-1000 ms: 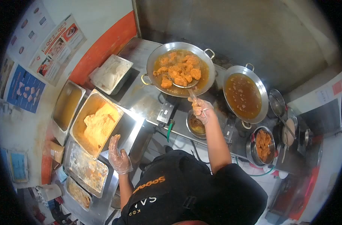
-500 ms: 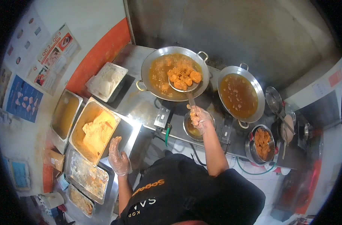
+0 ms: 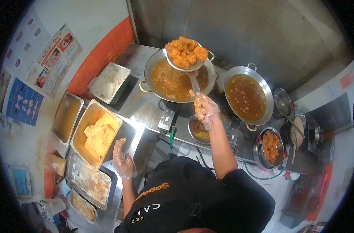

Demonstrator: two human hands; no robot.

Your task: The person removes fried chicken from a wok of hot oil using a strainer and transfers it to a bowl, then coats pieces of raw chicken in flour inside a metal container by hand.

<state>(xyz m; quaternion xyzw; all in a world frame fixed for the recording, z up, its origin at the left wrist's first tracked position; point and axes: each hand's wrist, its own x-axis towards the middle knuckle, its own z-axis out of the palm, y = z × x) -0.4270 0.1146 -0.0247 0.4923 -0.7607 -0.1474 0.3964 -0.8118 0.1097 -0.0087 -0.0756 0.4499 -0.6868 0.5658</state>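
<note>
My gloved right hand (image 3: 205,107) grips the handle of a round skimmer (image 3: 194,69). Fried chicken pieces (image 3: 184,52) are heaped in its bowl, raised above the left wok (image 3: 150,70) of bubbling brown oil. Crumbs of batter cling to the glove. My left hand (image 3: 123,160), also in a clear glove, is held with fingers extended and grasps nothing. It is beside a deep metal pan (image 3: 79,136) of orange breading flour (image 3: 99,136). Below my right forearm, a small metal bowl (image 3: 192,134) contains oil and dark crumbs.
A second wok (image 3: 268,105) of oil stands right, near an empty-looking strainer (image 3: 282,101). Fried pieces (image 3: 271,146) fill a bowl at lower right. Pans of white flour (image 3: 107,83) and yellowish liquid (image 3: 65,120), plus a crusted tray (image 3: 89,180), are left.
My right hand has raised the skimmer and its chicken out of the oil, up and slightly back over the wok. My left hand has barely moved.
</note>
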